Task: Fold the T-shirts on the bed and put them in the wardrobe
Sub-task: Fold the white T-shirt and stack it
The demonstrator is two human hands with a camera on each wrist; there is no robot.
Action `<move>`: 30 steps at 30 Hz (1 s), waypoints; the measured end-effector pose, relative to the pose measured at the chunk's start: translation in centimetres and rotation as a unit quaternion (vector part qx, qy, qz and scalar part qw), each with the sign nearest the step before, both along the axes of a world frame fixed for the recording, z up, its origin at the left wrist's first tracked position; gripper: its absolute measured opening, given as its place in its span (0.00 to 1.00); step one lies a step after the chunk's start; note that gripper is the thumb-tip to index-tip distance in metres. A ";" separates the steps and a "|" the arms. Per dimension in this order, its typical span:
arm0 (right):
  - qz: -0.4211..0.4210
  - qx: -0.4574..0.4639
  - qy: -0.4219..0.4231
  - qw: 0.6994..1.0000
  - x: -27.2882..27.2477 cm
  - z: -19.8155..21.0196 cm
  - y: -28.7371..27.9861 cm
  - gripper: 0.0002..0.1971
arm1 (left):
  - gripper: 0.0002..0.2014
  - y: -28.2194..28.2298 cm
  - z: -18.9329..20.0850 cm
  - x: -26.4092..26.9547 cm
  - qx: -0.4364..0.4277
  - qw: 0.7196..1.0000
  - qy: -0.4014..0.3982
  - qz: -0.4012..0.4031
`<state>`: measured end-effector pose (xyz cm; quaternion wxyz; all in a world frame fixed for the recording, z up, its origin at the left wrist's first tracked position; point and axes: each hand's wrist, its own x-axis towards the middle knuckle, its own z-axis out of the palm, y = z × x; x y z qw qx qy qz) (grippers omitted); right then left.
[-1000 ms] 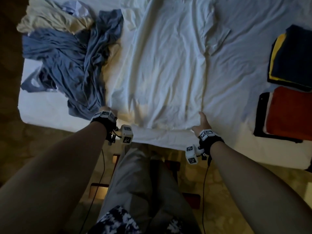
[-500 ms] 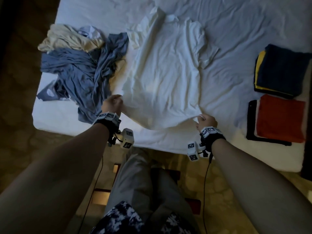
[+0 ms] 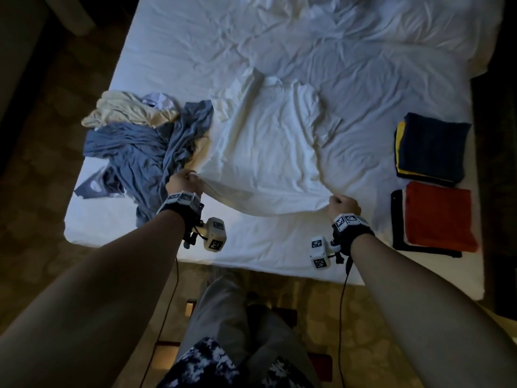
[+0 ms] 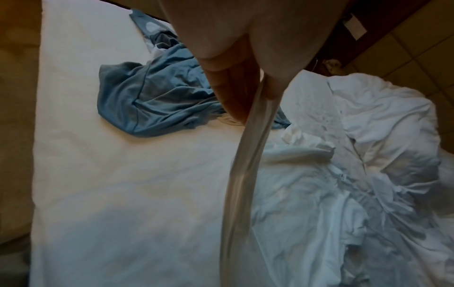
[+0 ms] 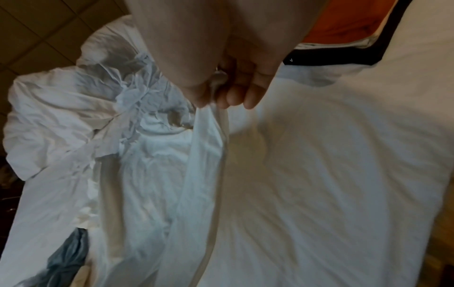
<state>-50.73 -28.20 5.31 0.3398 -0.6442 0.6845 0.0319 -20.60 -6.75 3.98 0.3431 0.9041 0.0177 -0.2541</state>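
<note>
My left hand (image 3: 183, 182) & right hand (image 3: 343, 205) each pinch a bottom corner of the white T-shirt (image 3: 268, 147), hem lifted off the bed (image 3: 279, 247), rest lying mid-bed. White sheet is creased, room dim. Unfolded blue T-shirt (image 3: 145, 152) heaped to my left, w/ folded stacks (image 3: 433, 186) on my right.

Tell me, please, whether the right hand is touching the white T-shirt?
Touching: the right wrist view shows the right hand pinching the white T-shirt hem.
</note>
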 end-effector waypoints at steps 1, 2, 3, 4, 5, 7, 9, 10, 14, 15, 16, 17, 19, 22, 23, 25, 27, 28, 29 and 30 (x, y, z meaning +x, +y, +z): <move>-0.021 -0.003 -0.006 1.000 -0.2 0.1 -0.2 0.17 | 0.15 -0.2 0.4 0.2 0.005 1.000 -0.004 0.010; -0.045 -0.001 -0.019 0.999 -0.4 0.2 -0.3 0.17 | 0.17 -0.4 0.6 0.4 -0.001 1.000 -0.006 0.020; -0.068 0.004 -0.040 0.997 -0.7 0.2 -0.6 0.16 | 0.17 -0.7 0.8 0.7 -0.010 0.999 -0.005 0.033; -0.088 0.014 -0.066 0.994 -0.8 0.7 -0.9 0.14 | 0.17 -0.9 1.1 1.1 -0.015 0.999 -0.009 0.035; -0.103 0.029 -0.093 0.990 -0.9 1.2 -1.3 0.10 | 0.16 -1.2 1.7 1.4 -0.018 0.999 -0.006 0.032; -0.100 0.053 -0.113 0.987 -0.7 2.6 -2.1 0.15 | 0.16 -2.1 3.7 2.1 -0.014 1.000 -0.004 0.010; -0.071 0.050 -0.108 0.990 -0.4 4.9 -3.0 0.24 | 0.16 -3.2 5.8 3.0 0.010 1.000 -0.028 -0.007; -0.053 0.040 -0.099 0.993 -0.3 6.0 -3.5 0.24 | 0.15 -3.9 6.9 3.4 0.015 0.999 -0.043 -0.012; -0.042 -0.004 -0.106 0.994 -0.2 9.7 -5.0 0.15 | 0.15 -6.6 11.6 4.5 0.002 0.998 -0.064 -0.024; -0.044 -0.018 -0.101 0.994 -0.1 10.9 -5.3 0.14 | 0.16 -7.2 12.6 4.7 -0.025 0.998 -0.059 -0.027; -0.050 -0.032 -0.097 0.993 0.0 11.9 -5.8 0.14 | 0.16 -7.8 13.7 4.9 -0.050 0.997 -0.057 -0.029; -0.058 -0.044 -0.101 0.992 0.0 12.8 -6.4 0.15 | 0.16 -8.3 14.6 5.3 -0.059 0.996 -0.061 -0.035; -0.084 -0.046 -0.133 0.986 0.1 14.9 -7.5 0.16 | 0.16 -9.3 16.8 5.8 -0.046 0.993 -0.097 -0.048; -0.171 -0.024 -0.215 0.961 0.2 17.8 -9.6 0.18 | 0.16 -10.7 21.0 6.0 -0.052 0.989 -0.137 -0.032; -0.203 -0.031 -0.248 0.947 0.5 19.1 -10.3 0.15 | 0.16 -11.3 22.4 6.0 -0.061 0.986 -0.153 -0.026; -0.241 -0.064 -0.316 0.915 1.2 22.2 -11.2 0.09 | 0.17 -12.3 25.1 6.1 -0.080 0.981 -0.176 -0.022; -0.232 -0.113 -0.359 0.897 2.0 25.1 -11.9 0.07 | 0.17 -13.7 27.4 6.8 -0.105 0.976 -0.191 -0.021; -0.214 -0.137 -0.367 0.895 2.2 26.6 -12.0 0.07 | 0.17 -14.3 28.7 7.0 -0.118 0.974 -0.195 -0.013; -0.195 -0.156 -0.374 0.893 2.5 27.9 -12.4 0.07 | 0.17 -14.9 30.0 7.3 -0.134 0.971 -0.198 -0.006; -0.175 -0.166 -0.375 0.895 2.7 29.5 -12.7 0.06 | 0.17 -15.5 31.5 7.5 -0.147 0.969 -0.198 0.003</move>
